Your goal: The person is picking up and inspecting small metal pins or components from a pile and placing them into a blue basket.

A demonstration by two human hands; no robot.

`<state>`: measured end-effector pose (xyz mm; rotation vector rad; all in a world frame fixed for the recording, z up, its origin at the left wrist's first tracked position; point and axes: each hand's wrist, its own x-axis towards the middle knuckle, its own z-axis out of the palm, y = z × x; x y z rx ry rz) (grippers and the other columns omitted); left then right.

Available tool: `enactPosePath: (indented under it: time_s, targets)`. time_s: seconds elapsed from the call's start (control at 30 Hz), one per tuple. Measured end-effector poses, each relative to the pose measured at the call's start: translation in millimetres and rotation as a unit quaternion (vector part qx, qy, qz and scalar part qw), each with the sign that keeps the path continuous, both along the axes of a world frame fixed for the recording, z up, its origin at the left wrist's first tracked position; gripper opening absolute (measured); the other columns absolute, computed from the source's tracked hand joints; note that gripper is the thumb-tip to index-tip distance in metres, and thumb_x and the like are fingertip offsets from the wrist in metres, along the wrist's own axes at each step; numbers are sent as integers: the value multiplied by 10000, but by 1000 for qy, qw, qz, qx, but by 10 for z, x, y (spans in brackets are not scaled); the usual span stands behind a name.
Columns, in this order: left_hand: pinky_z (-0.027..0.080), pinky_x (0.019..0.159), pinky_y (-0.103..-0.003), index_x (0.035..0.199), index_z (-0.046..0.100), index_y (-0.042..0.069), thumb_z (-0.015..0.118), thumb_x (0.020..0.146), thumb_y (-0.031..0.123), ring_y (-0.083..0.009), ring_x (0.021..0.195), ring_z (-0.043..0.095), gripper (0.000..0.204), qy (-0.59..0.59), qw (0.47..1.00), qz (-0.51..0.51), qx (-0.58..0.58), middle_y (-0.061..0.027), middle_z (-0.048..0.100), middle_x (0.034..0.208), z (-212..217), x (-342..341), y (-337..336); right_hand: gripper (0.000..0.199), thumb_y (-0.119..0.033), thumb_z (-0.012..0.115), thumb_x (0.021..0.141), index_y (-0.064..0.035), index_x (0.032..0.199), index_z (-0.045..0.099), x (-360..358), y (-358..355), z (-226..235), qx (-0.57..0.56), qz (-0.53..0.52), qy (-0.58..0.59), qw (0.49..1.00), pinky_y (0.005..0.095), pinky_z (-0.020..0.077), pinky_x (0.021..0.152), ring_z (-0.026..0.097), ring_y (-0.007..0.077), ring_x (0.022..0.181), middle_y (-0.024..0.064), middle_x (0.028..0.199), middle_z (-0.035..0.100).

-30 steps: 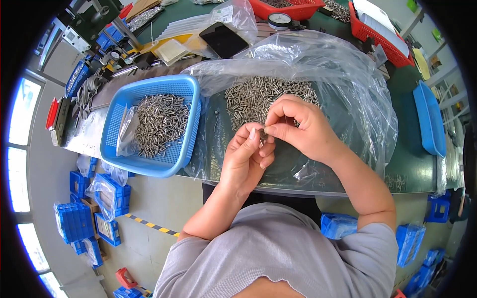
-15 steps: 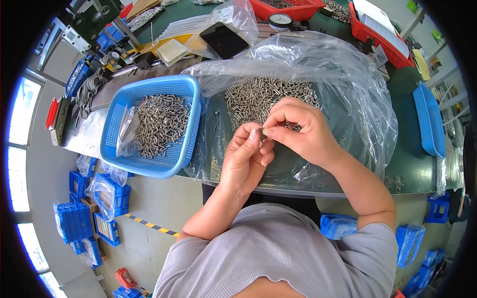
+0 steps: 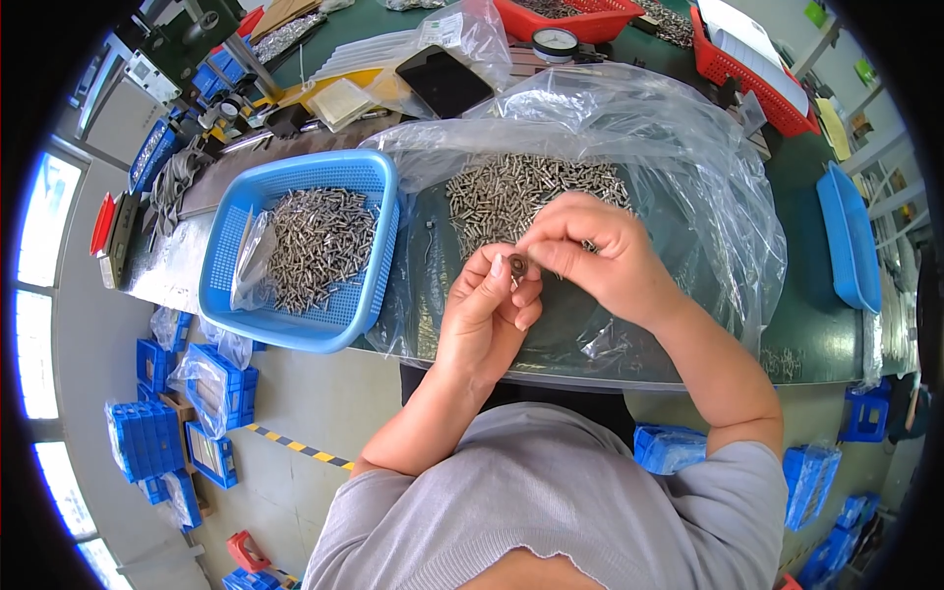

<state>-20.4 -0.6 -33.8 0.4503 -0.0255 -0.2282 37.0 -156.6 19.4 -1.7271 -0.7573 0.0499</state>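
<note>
- While the left hand (image 3: pixel 489 305) curls its fingers in and pinches a small dark round part (image 3: pixel 518 264) between thumb and fingers, the right hand (image 3: pixel 602 261) hangs just beside it.
- Thumb and forefinger of the right hand are drawn close together near the round part; whether they have hold of anything, I cannot tell.
- The round part faces up in the left hand's grip, near the front edge of the bench (image 3: pixel 801 295), and a small silvery piece shows just below it.
- Beyond the hands lies a heap of short metal pins (image 3: pixel 501 197), on a clear plastic sheet (image 3: pixel 703 206) spread and rumpled over the bench.
- To the left of the hands stands a blue basket (image 3: pixel 295 335) with more metal pins (image 3: pixel 324 246) in it; a clear bag (image 3: pixel 255 256) leans inside, on its left.
- Past the sheet are a black phone (image 3: pixel 443 82), lying at a tilt, and a round dial gauge (image 3: pixel 554 42) with a white face.
- Farther back sit a red tray (image 3: pixel 590 27) and, to the right, a red basket (image 3: pixel 733 71) holding papers (image 3: pixel 752 44).
- A blue tray (image 3: pixel 848 236) is at the bench's right end.
</note>
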Motion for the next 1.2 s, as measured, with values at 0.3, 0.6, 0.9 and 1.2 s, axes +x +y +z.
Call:
enactPosePath:
  time_s: [0.3,0.6,0.9,1.2]
  targets:
    - [343,504,-213,1014,561,77,570,927,261,-94,641,429,204,10,999,-28,39,-35,542,842,9,-8,14,117,-22,685,762,-31,868,636,41,3,17,-43,50,-5,998,270,450,688,564,144,789,38,867,582]
    - [391,570,-238,1066,542,49,464,976,237,-122,728,474,223,-6,999,32,8,-20,552,867,-9,-16,-5,91,-37,692,760,-28,829,634,40,4,-18,-19,36,-89,995,283,455,670,569,157,758,42,824,581]
    - [385,562,-221,1129,516,53,462,973,236,-123,760,428,246,-12,993,16,-120,-94,483,1050,-57,12,53,137,-35,707,645,-75,760,645,107,-65,-206,-203,-35,-221,953,361,470,668,559,247,788,44,792,564]
    - [369,553,-211,1118,510,38,467,972,216,-112,723,408,234,-12,999,18,-44,-92,492,987,-10,-1,23,119,-68,695,657,-90,743,616,111,-8,-274,-258,-46,-262,929,372,452,689,532,242,776,41,777,536]
